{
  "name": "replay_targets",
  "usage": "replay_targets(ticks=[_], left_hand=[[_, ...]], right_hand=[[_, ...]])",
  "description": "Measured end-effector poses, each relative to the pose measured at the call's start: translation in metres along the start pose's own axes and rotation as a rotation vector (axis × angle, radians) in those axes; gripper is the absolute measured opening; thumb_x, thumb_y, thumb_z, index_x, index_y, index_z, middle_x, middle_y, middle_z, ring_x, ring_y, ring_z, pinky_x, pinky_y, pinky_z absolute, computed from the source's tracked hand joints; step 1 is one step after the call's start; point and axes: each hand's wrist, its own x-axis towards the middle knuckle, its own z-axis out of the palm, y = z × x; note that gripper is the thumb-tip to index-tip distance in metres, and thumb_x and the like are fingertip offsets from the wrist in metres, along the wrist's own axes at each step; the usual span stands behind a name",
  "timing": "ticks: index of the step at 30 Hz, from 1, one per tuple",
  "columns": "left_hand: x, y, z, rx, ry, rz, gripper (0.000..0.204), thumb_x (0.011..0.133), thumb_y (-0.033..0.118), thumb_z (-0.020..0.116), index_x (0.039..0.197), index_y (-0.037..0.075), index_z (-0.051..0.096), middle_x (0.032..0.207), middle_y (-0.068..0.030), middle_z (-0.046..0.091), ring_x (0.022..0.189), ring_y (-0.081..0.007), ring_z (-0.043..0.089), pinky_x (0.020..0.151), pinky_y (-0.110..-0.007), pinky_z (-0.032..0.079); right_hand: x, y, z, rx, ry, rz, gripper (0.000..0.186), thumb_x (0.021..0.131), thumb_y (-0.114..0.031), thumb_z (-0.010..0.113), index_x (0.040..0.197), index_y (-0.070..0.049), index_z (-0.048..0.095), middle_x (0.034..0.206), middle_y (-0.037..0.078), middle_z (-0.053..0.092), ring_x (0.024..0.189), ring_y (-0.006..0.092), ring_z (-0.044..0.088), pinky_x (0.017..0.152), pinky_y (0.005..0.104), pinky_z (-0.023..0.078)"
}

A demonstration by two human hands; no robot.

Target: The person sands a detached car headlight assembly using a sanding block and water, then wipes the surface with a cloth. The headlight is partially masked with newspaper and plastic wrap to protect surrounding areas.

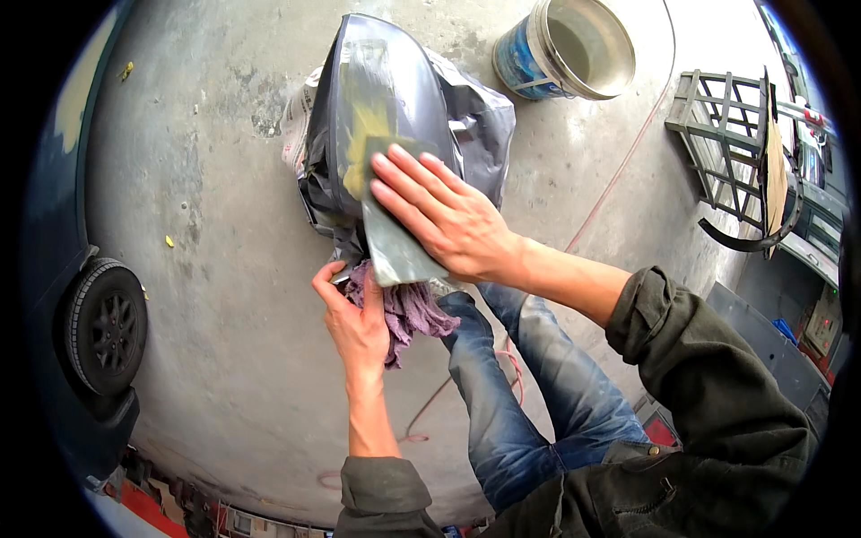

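A grey, curved, painted car part [417, 99] lies below me with its pointed end away from me. A yellowish filler-like patch [363, 130] runs along its surface. My right hand [457, 220] lies with its fingers extended on a grey-green sheet of sandpaper [401, 255], pressing it on the part's near end; its thumb is hidden. Close to that end, my left hand [357, 332] grips a crumpled purple cloth [417, 314], with thumb and fingers around its upper left side. Dark plastic sheeting [480, 112] is bunched under and beside the part.
A tilted bucket [520, 58] stands beyond the part, to the right. Farther right is a slatted grey crate [717, 134]. A thin red hose [619, 175] crosses the concrete floor. On the left are a dark vehicle and its wheel [108, 327]. My legs [511, 386] are close below.
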Motion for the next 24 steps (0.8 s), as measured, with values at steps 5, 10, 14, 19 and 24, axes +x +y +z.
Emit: replay_targets(ticks=[5,10,14,19,24], left_hand=[[0.001,0.003,0.002,0.033,0.006,-0.001,0.045,0.100,0.036,0.062,0.123,0.002,0.042,0.091,-0.0262,0.066,0.085,-0.0429,0.066,0.076,-0.047,0.049],[0.000,-0.005,0.004,0.003,0.004,0.058,0.045,0.101,0.036,0.060,0.124,0.003,0.041,0.099,-0.0269,0.065,0.088,-0.0417,0.065,0.078,-0.048,0.049],[0.000,-0.001,0.003,0.023,0.017,-0.008,0.045,0.101,0.036,0.060,0.124,0.003,0.042,0.100,-0.0241,0.066,0.089,-0.0365,0.065,0.079,-0.045,0.049],[0.001,0.002,0.008,0.005,0.046,0.008,0.041,0.101,0.031,0.060,0.123,0.002,0.041,0.097,-0.0275,0.065,0.087,-0.0448,0.065,0.076,-0.049,0.049],[0.001,-0.001,0.007,0.042,0.018,0.045,0.045,0.100,0.035,0.061,0.123,0.001,0.040,0.099,-0.0273,0.065,0.089,-0.0407,0.066,0.077,-0.048,0.049]], right_hand=[[0.045,-0.008,0.000,0.024,0.075,0.108,0.064,0.091,-0.019,0.044,0.149,0.007,0.039,0.161,0.024,0.030,0.152,0.0340,0.025,0.124,0.0471,0.019],[-0.024,-0.021,0.009,-0.013,-0.065,0.032,0.063,0.093,-0.021,0.041,0.150,0.006,0.038,0.162,0.021,0.031,0.153,0.0333,0.024,0.125,0.0466,0.018],[0.021,-0.010,-0.003,0.015,0.010,0.066,0.066,0.091,-0.022,0.045,0.148,0.009,0.037,0.160,0.025,0.031,0.152,0.0370,0.025,0.123,0.0470,0.021],[0.032,-0.017,-0.003,0.057,0.060,0.161,0.069,0.091,-0.021,0.045,0.150,0.011,0.032,0.161,0.027,0.026,0.152,0.0386,0.023,0.123,0.0497,0.020],[-0.015,-0.017,0.007,0.026,-0.044,0.082,0.065,0.093,-0.021,0.042,0.150,0.008,0.035,0.161,0.024,0.029,0.153,0.0355,0.024,0.124,0.0478,0.020]])
